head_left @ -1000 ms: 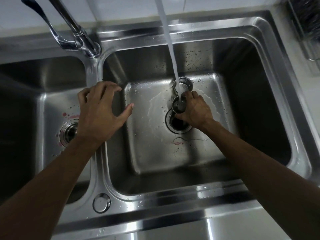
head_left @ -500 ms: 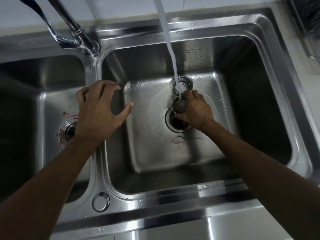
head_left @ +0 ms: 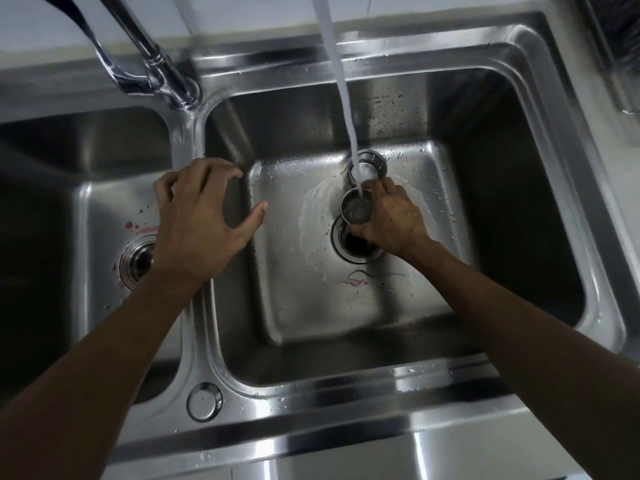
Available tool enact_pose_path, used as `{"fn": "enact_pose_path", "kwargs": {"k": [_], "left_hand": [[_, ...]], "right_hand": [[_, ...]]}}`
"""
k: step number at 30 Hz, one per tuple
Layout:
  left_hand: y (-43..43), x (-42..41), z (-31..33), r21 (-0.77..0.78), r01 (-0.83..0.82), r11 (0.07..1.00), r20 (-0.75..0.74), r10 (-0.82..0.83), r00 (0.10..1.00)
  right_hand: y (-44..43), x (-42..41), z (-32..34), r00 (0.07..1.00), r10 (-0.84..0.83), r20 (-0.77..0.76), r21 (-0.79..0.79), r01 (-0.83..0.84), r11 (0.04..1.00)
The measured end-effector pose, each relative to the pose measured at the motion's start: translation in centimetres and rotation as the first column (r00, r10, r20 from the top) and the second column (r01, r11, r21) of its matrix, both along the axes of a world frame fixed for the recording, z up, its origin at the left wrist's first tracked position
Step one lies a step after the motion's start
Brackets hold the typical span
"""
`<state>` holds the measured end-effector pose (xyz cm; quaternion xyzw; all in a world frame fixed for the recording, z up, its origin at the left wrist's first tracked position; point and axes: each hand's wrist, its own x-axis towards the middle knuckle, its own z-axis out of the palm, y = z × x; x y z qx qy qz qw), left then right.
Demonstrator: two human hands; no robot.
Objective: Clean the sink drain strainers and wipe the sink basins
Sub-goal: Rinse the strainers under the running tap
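Rinsing step: right hand [head_left: 394,223] grips the strainer [head_left: 356,207] under the stream [head_left: 341,81], 12 o'clock of the drain [head_left: 358,245]; left hand [head_left: 197,230] spread, empty; next, probably reseat it squarely

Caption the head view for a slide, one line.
Right hand holds a drain strainer under the running water above the open drain; left hand rests over the divider.

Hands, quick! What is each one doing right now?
Left hand: open, fingers spread, holding nothing.
Right hand: closed around a drain strainer, held under the running water.
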<state>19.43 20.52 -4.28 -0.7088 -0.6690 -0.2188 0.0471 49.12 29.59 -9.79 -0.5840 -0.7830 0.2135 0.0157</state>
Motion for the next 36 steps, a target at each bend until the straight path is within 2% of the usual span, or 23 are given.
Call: {"fn": "enact_pose_path", "kwargs": {"k": [3,6,11,14,17,19,22,26,28,30,33,35,36], "left_hand": [[0.0,0.0,0.1,-0.014,-0.003,1.000,0.006,0.003,1.000],[0.0,0.1,0.2,-0.028,-0.006,1.000,0.011,0.007,1.000],[0.0,0.1,0.2,-0.021,-0.008,1.000,0.008,0.008,1.000],[0.0,0.1,0.1,-0.006,-0.012,1.000,0.011,0.012,1.000],[0.0,0.0,-0.1,-0.002,-0.010,1.000,0.005,0.010,1.000],[0.1,-0.1,-0.2,-0.008,-0.013,1.000,0.005,0.013,1.000],[0.1,-0.1,-0.2,0.002,-0.013,1.000,0.001,0.013,1.000],[0.0,-0.2,-0.3,-0.002,-0.016,1.000,-0.004,0.016,1.000],[0.1,-0.2,-0.3,0.002,-0.017,1.000,-0.005,0.017,1.000],[0.1,-0.2,-0.4,0.010,-0.011,1.000,-0.007,0.011,1.000],[0.1,-0.2,-0.3,0.008,-0.012,1.000,-0.009,0.012,1.000],[0.1,-0.2,-0.2,0.009,-0.016,1.000,-0.009,0.016,1.000],[0.0,-0.2,-0.2,0.010,-0.016,1.000,-0.008,0.017,1.000]], "right_hand": [[0.0,0.1,0.0,0.999,-0.038,-0.023,-0.010,0.038,0.999],[0.0,0.3,-0.2,1.000,0.010,-0.018,-0.037,-0.010,0.999],[0.1,0.4,-0.2,0.993,-0.054,-0.108,-0.065,0.047,0.997],[0.5,0.4,-0.2,0.971,-0.130,-0.200,-0.228,0.083,0.970],[0.6,0.8,-0.1,0.919,-0.304,-0.252,-0.522,0.136,0.842],[0.5,1.0,-0.2,0.857,-0.456,-0.240,-0.634,0.217,0.742],[0.5,1.4,-0.2,0.808,-0.575,-0.131,-0.744,0.304,0.595],[0.8,2.0,0.4,0.781,-0.624,-0.031,-0.907,0.240,0.346],[1.1,2.2,0.6,0.733,-0.680,0.003,-0.955,0.204,0.216],[1.3,2.2,0.6,0.686,-0.727,0.030,-0.976,0.178,0.128],[1.2,2.3,0.5,0.641,-0.766,0.045,-0.987,0.147,0.065],[1.0,2.5,0.5,0.620,-0.784,0.032,-0.983,0.162,0.088],[1.0,2.7,0.5,0.616,-0.787,0.014,-0.973,0.191,0.132]]}}
